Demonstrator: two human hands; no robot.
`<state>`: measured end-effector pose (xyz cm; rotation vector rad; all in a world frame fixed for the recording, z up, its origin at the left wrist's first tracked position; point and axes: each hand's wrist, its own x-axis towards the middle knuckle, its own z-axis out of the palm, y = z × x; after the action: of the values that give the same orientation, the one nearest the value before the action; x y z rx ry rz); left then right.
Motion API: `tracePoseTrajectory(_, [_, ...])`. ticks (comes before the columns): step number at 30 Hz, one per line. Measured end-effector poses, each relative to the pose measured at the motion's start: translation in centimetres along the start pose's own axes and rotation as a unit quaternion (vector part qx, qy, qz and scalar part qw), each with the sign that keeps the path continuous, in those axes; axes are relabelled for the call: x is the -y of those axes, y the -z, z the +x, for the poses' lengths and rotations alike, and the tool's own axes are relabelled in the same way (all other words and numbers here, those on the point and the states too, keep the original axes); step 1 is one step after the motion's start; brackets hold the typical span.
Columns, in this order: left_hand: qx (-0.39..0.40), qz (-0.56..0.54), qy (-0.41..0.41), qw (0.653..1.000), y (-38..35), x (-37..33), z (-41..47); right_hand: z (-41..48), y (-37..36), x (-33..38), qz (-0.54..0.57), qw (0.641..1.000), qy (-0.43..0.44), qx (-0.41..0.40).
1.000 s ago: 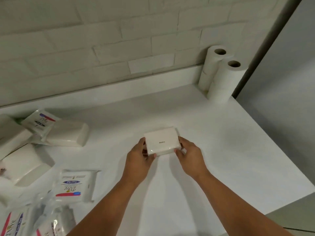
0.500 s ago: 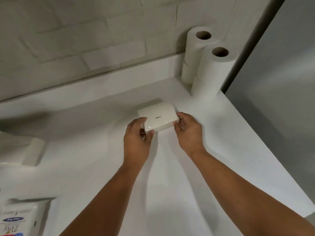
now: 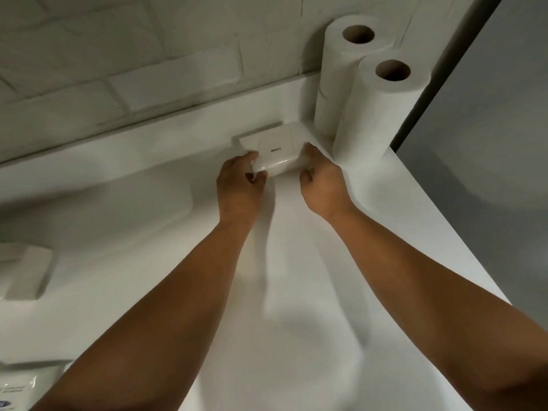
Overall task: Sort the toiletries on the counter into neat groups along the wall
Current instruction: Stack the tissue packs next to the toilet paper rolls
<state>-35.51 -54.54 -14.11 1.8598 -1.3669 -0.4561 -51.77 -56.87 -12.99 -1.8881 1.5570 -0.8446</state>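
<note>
Bathroom: tiled wall [image 3: 124,54], counter [image 3: 296,277], toilet rolls [image 3: 382,120].

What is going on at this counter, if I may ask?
A person is tidying toiletries. The left hand and right hand grip a white pack by its near corners, at the back of the counter beside the wall, just left of two upright paper rolls. Other packs lie far left.

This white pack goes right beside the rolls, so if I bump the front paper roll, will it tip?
Probably: the front paper roll stands on end, tall for its base, so the white pack could topple it. Once down it would likely roll, being round.
</note>
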Motion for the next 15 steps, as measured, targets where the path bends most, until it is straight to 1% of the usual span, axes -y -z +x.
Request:
tracePoseTrajectory(4, [-0.004,0.003,-0.011,1.000,-0.6,-0.2,1.6,2.3,-0.3,-0.2,-0.027,0.999,-0.012,0.025])
tracePoseTrajectory(8, [-0.012,0.013,-0.025,1.000,-1.1,-0.2,2.9,3.9,-0.4,-0.3,-0.014,0.998,-0.042,0.043])
tracePoseTrajectory(15, [-0.004,0.018,-0.016,1.000,-1.6,0.1,4.6,5.0,-0.6,-0.1,-0.029,0.996,-0.057,0.067])
